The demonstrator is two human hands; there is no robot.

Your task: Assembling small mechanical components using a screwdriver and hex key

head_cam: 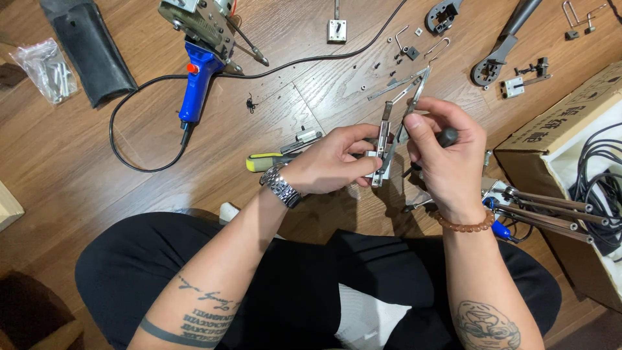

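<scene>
- Seated on a wood floor (78, 162), we look down at our two hands, which meet over a small metal mechanism (383, 150) held above our knees.
- Our left hand (334, 162) is curled closed around the lower end of that mechanism, thumb and fingers pinching its grey block; a steel watch (280, 186) sits on the wrist.
- Our right hand (447, 155) is closed too: the fingertips pinch a thin metal arm (414, 97) that rises tilted from the mechanism, and a dark tool handle (447, 137) is tucked in the palm. What kind of tool it is, we cannot tell. A brown bead bracelet (464, 225) circles this wrist.
- Just behind the left hand a screwdriver with a yellow and black handle (267, 161) lies on the floor.
- Farther off, a blue-handled power tool (202, 45) lies with its black cord (129, 116) looping across the boards.
- Small screws and loose bits (382, 68) are scattered beyond the hands, near a bent wire hook (437, 48) and a small switch-like block (336, 29).
- A black pouch (87, 45) and a clear bag of small parts (45, 68) lie at the far left.
- To the right stands an open cardboard box (564, 120) holding black cables (599, 175); several metal rods (551, 210) jut out beside it, close to our right wrist.
- Two dark metal clamp-like pieces (495, 61) lie well beyond the right hand.
</scene>
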